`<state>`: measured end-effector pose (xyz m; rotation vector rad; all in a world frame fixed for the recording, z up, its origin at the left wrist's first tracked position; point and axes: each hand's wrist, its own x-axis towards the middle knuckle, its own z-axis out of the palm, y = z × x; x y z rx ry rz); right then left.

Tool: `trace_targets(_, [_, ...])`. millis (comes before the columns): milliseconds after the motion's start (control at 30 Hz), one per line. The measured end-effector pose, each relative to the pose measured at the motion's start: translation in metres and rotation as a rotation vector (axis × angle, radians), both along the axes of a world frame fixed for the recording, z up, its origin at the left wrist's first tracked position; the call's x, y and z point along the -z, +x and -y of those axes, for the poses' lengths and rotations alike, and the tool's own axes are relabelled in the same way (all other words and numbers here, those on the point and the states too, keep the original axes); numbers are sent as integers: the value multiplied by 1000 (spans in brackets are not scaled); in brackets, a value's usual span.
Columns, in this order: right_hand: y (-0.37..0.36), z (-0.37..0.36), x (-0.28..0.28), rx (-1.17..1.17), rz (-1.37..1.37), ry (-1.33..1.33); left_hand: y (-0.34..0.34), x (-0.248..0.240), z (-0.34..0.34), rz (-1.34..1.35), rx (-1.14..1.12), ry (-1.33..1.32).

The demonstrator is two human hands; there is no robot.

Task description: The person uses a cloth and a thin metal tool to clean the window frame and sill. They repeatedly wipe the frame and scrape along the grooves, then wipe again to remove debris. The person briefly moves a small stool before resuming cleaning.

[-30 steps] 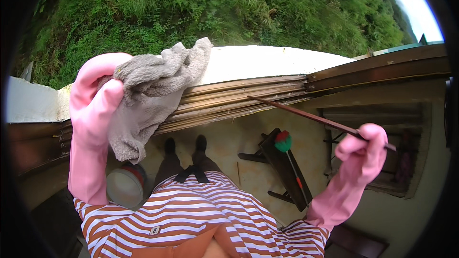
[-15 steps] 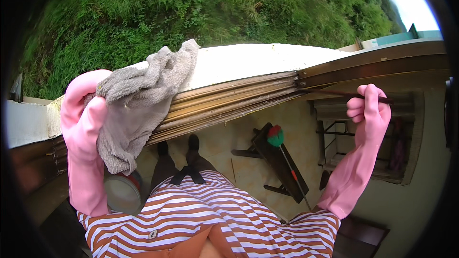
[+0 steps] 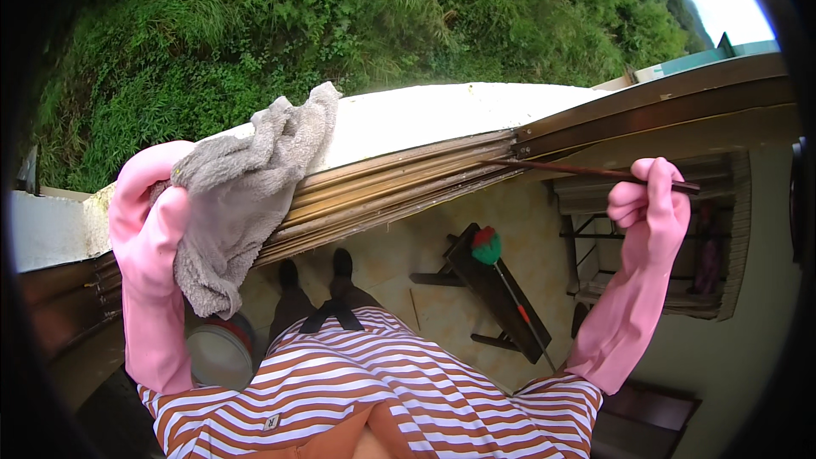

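My left hand [image 3: 153, 212], in a long pink rubber glove, is closed on a crumpled grey towel [image 3: 246, 191]. The towel drapes over the pale ledge and the brown metal window track [image 3: 382, 183], hanging down on the room side. In a matching pink glove, my right hand [image 3: 654, 195] pinches a thin dark stick [image 3: 578, 169] near its outer end. The stick's far tip lies at the grooves of the track, close to the corner where the track meets the window frame [image 3: 646, 115].
Green bushes [image 3: 340, 17] fill the slope beyond the white ledge [image 3: 408, 123]. Below me are a bucket [image 3: 219, 353], a dark bench [image 3: 501, 297], and a duster with a red and green head [image 3: 486, 246]. A shelf-like rack [image 3: 595, 234] stands at the right wall.
The stick's tip has slid left, out of the frame corner and along the track grooves. My right hand has shifted slightly left with it. My left hand still grips the towel.
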<state>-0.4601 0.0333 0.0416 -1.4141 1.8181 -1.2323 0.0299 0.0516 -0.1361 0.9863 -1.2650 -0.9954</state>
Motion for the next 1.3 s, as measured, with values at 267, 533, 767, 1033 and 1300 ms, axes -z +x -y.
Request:
trace_targets(267, [-12, -1, 3, 69, -89, -29, -7, -12, -1, -26, 80, 3])
trace_targets(533, [-5, 1, 8, 153, -230, -28, -25, -26, 2, -21, 91, 16])
trace_targets(767, [-10, -16, 24, -26, 32, -227, -47, -36, 7, 209, 223, 177])
trace_targets(1033, [-10, -53, 57, -160, 344, -289, -98, -60, 38, 233, 480, 328])
trace_targets(1300, [48, 8, 70, -360, 515, -85, -59, -123, 34, 189, 133, 100])
